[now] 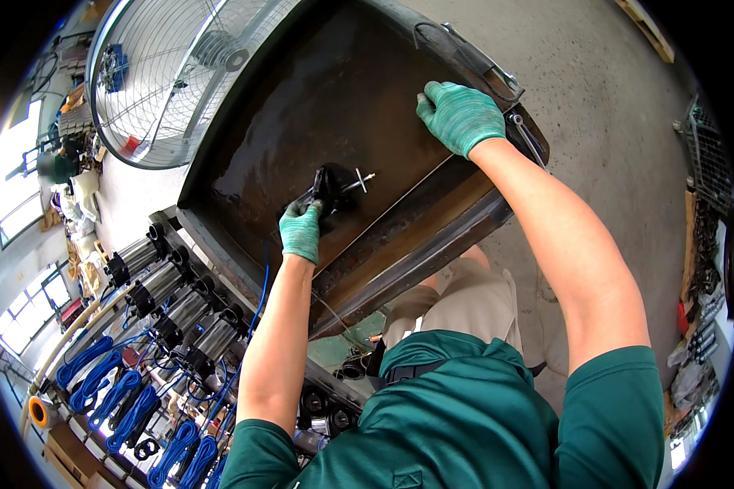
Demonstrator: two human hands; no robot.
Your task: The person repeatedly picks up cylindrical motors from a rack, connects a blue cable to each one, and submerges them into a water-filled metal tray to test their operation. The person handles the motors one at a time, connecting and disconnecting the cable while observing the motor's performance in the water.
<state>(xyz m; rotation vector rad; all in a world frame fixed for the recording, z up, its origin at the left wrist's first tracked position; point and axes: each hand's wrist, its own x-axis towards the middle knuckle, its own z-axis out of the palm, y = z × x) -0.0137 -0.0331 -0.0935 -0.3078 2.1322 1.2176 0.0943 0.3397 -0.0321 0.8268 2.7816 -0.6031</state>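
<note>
A dark metal tank [245,122] of brownish water lies in front of me. My left hand [300,230], in a green knit glove, is closed on a black fitting [331,189] at the water surface, near the tank's near left side. From the fitting a thin metal rod with a cross-shaped handle [362,180] sticks out to the right. How much of the fitting lies under water is hidden. My right hand [462,119], gloved alike, is over the tank's right end with its fingers curled under. Anything inside those fingers is hidden from view.
A large wire-guarded fan [192,69] stands beyond the tank's left side. At the lower left are several shiny metal cylinders with black ends [143,285] and coiled blue cables [98,383]. A blue cable [261,297] runs beside my left forearm. A wrench [526,134] lies on the tank's right rim.
</note>
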